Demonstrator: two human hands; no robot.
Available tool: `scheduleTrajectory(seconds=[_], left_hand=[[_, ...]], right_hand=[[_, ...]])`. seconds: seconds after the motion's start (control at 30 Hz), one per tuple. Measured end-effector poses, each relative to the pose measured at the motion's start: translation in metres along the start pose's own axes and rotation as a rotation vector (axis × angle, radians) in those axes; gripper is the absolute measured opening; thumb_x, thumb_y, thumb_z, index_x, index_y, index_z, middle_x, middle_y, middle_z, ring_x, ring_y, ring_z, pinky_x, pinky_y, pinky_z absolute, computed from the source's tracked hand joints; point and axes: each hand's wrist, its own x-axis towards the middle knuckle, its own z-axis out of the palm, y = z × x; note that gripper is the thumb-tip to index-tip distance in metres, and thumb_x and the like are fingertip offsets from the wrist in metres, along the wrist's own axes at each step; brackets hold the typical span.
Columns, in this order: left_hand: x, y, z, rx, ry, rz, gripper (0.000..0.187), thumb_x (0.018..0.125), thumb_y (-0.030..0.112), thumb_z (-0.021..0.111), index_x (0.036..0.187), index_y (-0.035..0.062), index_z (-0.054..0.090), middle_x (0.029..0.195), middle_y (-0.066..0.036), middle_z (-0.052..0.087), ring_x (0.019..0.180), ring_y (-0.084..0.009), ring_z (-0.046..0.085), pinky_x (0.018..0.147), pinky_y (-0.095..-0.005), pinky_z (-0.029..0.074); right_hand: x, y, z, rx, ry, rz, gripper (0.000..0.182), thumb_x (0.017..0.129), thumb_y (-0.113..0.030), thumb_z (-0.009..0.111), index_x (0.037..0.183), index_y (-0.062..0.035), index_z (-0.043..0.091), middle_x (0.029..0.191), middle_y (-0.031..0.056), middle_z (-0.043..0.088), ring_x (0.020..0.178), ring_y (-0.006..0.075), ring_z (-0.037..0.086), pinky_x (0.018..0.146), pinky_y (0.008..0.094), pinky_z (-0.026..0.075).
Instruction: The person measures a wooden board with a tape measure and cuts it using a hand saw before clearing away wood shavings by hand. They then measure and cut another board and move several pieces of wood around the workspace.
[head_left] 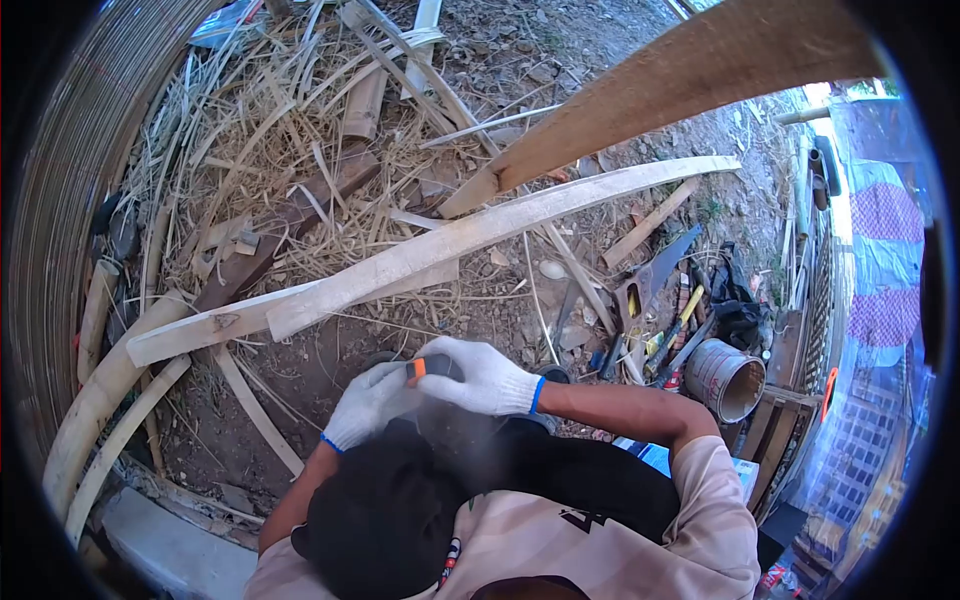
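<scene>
My left hand (375, 405), in a white glove with a blue cuff, is closed at the left side of a dark grey object with an orange part (416, 369). From the right, my right hand (482, 380), gloved the same way, has its fingers wrapped over this object. What the object is cannot be made out. Both hands are close together above my lap. A pale wooden board (450, 243) lies diagonally on the ground beyond them, over another pale board (200, 332).
A wide brown plank (690, 75) slants in from the upper right. Wood shavings (270, 140) cover the ground at the left. At the right are a handsaw (672, 262), hand tools, a black bag (738, 305) and a round can (712, 372). Bamboo poles (95, 410) lie at the left.
</scene>
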Motion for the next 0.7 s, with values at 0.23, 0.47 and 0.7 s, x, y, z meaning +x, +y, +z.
scheduleTrajectory(seconds=[0.23, 0.47, 0.7], left_hand=[[-0.020, 0.017, 0.000, 0.097, 0.016, 0.012, 0.033, 0.105, 0.022, 0.067, 0.126, -0.0032, 0.067, 0.113, -0.009, 0.072, 0.099, -0.0134, 0.070, 0.087, -0.0298, 0.057], [-0.051, 0.052, -0.038, 0.365, 0.413, 0.343, 0.028, 0.096, 0.017, 0.071, 0.116, -0.0025, 0.067, 0.107, -0.009, 0.069, 0.092, -0.0154, 0.069, 0.084, -0.0308, 0.056], [-0.027, 0.059, -0.134, 0.138, 0.765, 0.455, 0.032, 0.102, 0.019, 0.070, 0.123, -0.0056, 0.068, 0.100, -0.007, 0.074, 0.084, -0.0130, 0.069, 0.075, -0.0287, 0.056]], right_hand=[[0.014, -0.009, -0.001, 0.014, -0.194, 0.111, 0.050, 0.096, -0.043, 0.077, 0.122, -0.0032, 0.062, 0.107, 0.0249, 0.075, 0.105, 0.0393, 0.075, 0.092, 0.0459, 0.057], [0.031, -0.028, -0.038, -0.157, -0.089, -0.051, 0.058, 0.092, -0.035, 0.073, 0.136, 0.0006, 0.060, 0.112, 0.0262, 0.075, 0.110, 0.0405, 0.074, 0.096, 0.0461, 0.057], [0.036, -0.034, -0.157, -0.484, 0.047, -0.023, 0.037, 0.083, -0.019, 0.067, 0.117, -0.0042, 0.074, 0.103, 0.0207, 0.073, 0.096, 0.0338, 0.072, 0.091, 0.0414, 0.056]])
